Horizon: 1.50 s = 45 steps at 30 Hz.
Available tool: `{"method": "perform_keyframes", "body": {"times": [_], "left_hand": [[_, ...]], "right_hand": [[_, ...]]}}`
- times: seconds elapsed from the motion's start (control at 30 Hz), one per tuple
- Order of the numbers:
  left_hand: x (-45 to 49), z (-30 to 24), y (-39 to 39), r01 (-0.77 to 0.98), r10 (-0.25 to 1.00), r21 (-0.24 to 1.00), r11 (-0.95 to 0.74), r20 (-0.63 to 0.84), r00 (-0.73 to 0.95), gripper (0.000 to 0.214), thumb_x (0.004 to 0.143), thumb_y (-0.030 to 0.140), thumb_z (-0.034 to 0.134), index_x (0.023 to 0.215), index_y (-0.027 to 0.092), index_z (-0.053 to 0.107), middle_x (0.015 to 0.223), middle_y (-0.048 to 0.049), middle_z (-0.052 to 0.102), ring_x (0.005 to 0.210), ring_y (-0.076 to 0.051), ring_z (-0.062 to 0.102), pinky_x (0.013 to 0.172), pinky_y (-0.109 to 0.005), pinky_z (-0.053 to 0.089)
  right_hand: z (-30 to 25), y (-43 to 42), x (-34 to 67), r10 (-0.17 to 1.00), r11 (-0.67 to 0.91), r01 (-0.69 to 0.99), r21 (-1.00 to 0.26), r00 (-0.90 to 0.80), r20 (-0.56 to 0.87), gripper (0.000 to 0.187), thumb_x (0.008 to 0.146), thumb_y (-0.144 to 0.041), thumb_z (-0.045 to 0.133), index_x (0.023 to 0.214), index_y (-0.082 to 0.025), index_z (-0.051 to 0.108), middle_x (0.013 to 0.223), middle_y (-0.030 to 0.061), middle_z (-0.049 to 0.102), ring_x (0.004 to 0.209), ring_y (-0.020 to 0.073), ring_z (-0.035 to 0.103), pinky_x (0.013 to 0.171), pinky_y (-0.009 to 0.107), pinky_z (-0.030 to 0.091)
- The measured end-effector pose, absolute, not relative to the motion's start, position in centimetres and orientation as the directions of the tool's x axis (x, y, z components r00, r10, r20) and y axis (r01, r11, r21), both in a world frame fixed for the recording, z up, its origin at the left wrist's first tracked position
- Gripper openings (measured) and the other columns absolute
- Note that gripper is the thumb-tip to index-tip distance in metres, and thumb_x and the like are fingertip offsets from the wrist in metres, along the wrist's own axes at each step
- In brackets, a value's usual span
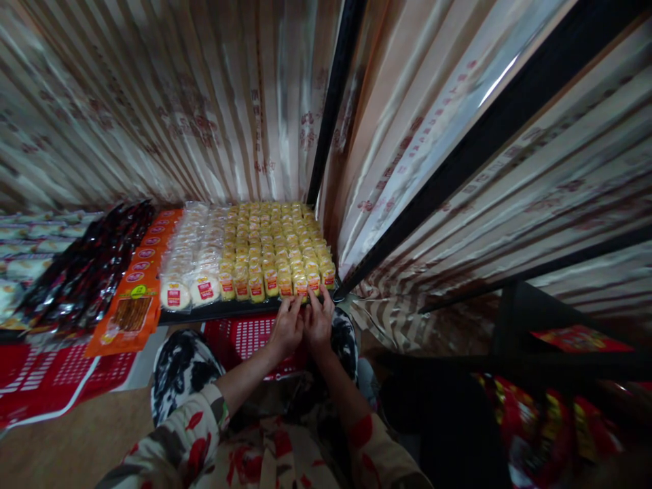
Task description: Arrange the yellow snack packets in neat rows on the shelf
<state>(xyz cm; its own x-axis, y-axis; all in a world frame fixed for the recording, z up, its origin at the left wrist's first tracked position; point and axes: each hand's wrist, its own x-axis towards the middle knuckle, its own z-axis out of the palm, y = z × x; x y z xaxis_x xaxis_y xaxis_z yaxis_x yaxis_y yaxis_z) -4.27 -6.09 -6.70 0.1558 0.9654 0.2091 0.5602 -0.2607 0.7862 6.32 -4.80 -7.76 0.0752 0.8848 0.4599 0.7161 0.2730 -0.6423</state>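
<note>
Below centre, touching yellow packs (300, 284) with left hand (287, 327) and right hand (319, 326); cannot tell if gripping; may topple them by overpressing.

- and there they were, pale curtains (204, 102) with red print, pleated right along the back!
- up went a black post (333, 102), slanting down past the folds
- orange packs (130, 316) overlapped in a column, dark glossy packets (96, 258) piled just left
- round white packets (174, 296) sat to their right
- low left, a red basket (56, 367)!
- lower right, red-and-yellow bags (555, 424), half in shadow
</note>
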Motion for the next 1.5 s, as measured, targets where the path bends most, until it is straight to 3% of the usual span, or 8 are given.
{"method": "perform_keyframes", "body": {"times": [0.43,0.77,1.07,1.5], "left_hand": [[-4.4,-7.0,-5.8,0.614,0.922,0.689,-0.386,0.314,0.227,0.044,0.088,0.018,0.031,0.131,0.011,0.041,0.115,-0.0154,0.05,0.109,-0.022,0.047,0.096,-0.043,0.044],[-3.4,-8.1,-5.5,0.589,0.937,0.733,-0.34,0.318,0.145,0.046,0.089,0.023,0.033,0.133,0.012,0.038,0.117,-0.0158,0.047,0.111,-0.023,0.045,0.098,-0.046,0.04],[-3.0,-7.1,-5.5,0.557,0.971,0.797,-0.235,0.218,0.099,0.047,0.089,0.024,0.029,0.132,0.008,0.041,0.119,-0.0165,0.048,0.114,-0.023,0.045,0.101,-0.044,0.037],[-2.9,-6.6,-5.5,0.638,0.968,0.734,-0.235,0.236,0.085,0.045,0.088,0.023,0.03,0.128,0.007,0.044,0.118,-0.0165,0.05,0.112,-0.023,0.047,0.1,-0.045,0.039]], "right_hand": [[-9.4,-4.5,6.5,0.818,0.342,0.743,-0.576,0.066,0.571,0.045,0.089,-0.021,0.033,0.134,-0.017,0.039,0.131,0.0155,0.041,0.124,0.0242,0.037,0.098,0.045,0.036],[-9.5,-4.4,6.7,0.841,0.34,0.714,-0.611,0.06,0.538,0.043,0.091,-0.023,0.033,0.132,-0.02,0.042,0.135,0.0143,0.039,0.124,0.0232,0.039,0.097,0.044,0.039],[-9.8,-4.5,6.7,0.842,0.326,0.707,-0.627,0.084,0.533,0.047,0.092,-0.028,0.033,0.137,-0.019,0.033,0.135,0.0151,0.04,0.124,0.0237,0.039,0.099,0.046,0.037],[-9.7,-4.4,6.7,0.841,0.334,0.733,-0.592,0.051,0.538,0.049,0.09,-0.022,0.033,0.139,-0.02,0.03,0.134,0.0137,0.042,0.125,0.0217,0.038,0.1,0.043,0.037]]}}
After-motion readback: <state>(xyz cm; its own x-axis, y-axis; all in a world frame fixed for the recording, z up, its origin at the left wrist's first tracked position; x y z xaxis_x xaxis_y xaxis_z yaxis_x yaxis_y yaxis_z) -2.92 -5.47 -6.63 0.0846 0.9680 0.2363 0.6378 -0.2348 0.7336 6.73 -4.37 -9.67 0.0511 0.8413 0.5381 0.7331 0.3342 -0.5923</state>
